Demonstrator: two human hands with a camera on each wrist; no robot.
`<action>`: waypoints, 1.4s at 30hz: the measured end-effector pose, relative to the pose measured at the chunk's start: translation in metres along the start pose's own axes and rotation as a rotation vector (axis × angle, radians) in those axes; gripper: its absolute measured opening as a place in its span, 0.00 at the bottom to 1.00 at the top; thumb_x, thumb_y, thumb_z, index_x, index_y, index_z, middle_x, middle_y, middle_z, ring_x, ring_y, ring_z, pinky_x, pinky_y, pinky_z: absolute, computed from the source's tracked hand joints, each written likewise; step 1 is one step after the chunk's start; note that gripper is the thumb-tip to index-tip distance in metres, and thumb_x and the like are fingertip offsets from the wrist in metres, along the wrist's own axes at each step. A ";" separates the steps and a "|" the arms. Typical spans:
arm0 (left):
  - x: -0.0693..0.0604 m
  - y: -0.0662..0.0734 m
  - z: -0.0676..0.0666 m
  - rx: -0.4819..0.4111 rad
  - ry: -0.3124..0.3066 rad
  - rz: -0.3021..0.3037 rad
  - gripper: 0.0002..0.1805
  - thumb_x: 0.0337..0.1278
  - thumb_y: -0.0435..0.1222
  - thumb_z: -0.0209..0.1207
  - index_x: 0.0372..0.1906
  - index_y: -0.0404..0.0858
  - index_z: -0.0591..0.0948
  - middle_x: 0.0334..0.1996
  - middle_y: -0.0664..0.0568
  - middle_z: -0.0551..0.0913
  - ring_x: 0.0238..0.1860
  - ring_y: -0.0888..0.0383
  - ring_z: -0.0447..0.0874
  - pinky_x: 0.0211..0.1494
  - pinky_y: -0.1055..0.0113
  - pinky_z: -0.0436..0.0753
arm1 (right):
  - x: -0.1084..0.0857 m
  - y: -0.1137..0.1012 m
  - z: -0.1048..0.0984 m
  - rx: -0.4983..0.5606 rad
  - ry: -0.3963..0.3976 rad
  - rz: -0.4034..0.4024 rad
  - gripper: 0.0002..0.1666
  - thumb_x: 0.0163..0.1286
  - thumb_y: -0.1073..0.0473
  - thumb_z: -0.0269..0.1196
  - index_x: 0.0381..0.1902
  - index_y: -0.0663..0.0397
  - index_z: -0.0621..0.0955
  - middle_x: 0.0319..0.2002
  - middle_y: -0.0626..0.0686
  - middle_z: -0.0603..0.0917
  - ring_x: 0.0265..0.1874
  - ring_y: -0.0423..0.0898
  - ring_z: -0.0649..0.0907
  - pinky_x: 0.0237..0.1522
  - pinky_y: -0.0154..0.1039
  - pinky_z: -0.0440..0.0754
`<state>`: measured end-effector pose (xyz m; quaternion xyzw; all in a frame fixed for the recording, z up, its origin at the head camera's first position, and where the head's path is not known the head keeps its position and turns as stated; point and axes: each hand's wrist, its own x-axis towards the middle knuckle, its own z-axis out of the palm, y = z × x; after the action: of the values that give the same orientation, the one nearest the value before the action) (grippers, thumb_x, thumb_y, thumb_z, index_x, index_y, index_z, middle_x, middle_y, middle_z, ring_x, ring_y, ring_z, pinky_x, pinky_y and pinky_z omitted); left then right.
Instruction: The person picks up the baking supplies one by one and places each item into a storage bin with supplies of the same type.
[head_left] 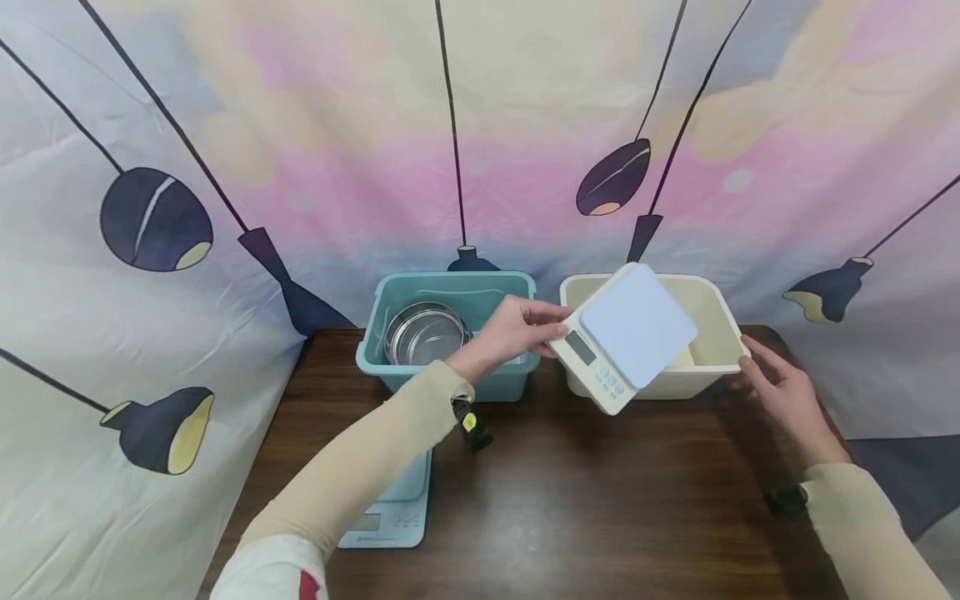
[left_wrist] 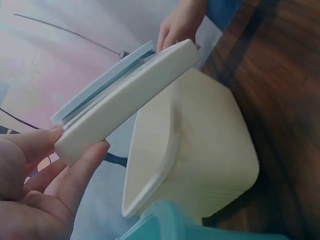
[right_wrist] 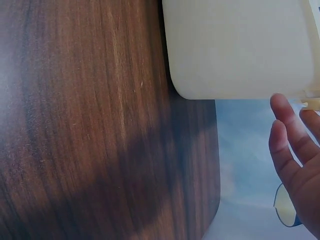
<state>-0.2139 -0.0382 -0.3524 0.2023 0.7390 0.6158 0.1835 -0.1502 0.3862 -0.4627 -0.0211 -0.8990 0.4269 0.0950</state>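
The left hand (head_left: 510, 329) pinches the white scale (head_left: 637, 329) at its edge by the display, thumb on top and fingers beneath. That grip probably leaves the platter and buttons free, though it carries the weight from one end only. The scale hangs in the air, tilted, above the front of the cream bin (head_left: 678, 386), its pale blue platter facing up. It covers much of the bin's mouth; a pale yellow patch shows inside, too little to identify. At the bin's right end the right hand (head_left: 783, 400) has its fingers and thumb apart, with the tips at the rim — perhaps to steady the bin. How firmly they press, I cannot tell.

Around these, from the left, the blue scale (head_left: 405, 510) lies flat on the bench (head_left: 562, 500), partly hidden under the left forearm (head_left: 360, 462). Behind it stands the teal bin (head_left: 495, 385) with round steel dishes (head_left: 435, 337) grouped at its left side, perhaps nested to save room. The same forearm crosses the bin's front and blocks part of the view into it. The two bins stand side by side near the bench's far edge — the backdrop (head_left: 337, 125), printed with hanging lamps, rises just behind and likely limits room there.
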 end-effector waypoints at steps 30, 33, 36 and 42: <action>0.121 0.017 0.015 0.137 0.124 0.042 0.15 0.71 0.29 0.63 0.59 0.33 0.86 0.52 0.42 0.89 0.44 0.51 0.90 0.40 0.66 0.91 | -0.001 -0.001 0.001 0.028 0.021 -0.039 0.34 0.82 0.51 0.57 0.78 0.61 0.67 0.30 0.37 0.88 0.29 0.33 0.86 0.27 0.30 0.84; 0.128 0.014 0.020 0.156 0.137 0.060 0.14 0.70 0.28 0.63 0.57 0.31 0.87 0.51 0.40 0.89 0.40 0.54 0.90 0.40 0.63 0.92 | -0.001 -0.001 0.001 0.027 0.025 -0.041 0.34 0.82 0.51 0.57 0.78 0.61 0.67 0.29 0.41 0.89 0.28 0.33 0.86 0.26 0.29 0.84; 0.134 0.010 0.024 0.161 0.148 0.059 0.14 0.70 0.27 0.64 0.56 0.31 0.87 0.50 0.39 0.89 0.36 0.57 0.87 0.43 0.56 0.92 | 0.000 -0.001 0.001 0.029 0.028 -0.041 0.33 0.82 0.51 0.57 0.78 0.61 0.67 0.29 0.43 0.89 0.27 0.33 0.85 0.26 0.28 0.83; 0.146 -0.003 0.035 0.147 0.188 0.029 0.10 0.69 0.28 0.65 0.51 0.32 0.90 0.46 0.41 0.90 0.31 0.62 0.81 0.36 0.61 0.88 | -0.001 0.000 0.000 0.019 0.027 -0.031 0.34 0.82 0.50 0.57 0.78 0.60 0.67 0.29 0.45 0.89 0.27 0.34 0.85 0.26 0.28 0.82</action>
<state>-0.3200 0.0669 -0.3651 0.1674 0.7932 0.5786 0.0893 -0.1489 0.3854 -0.4627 -0.0120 -0.8938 0.4336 0.1139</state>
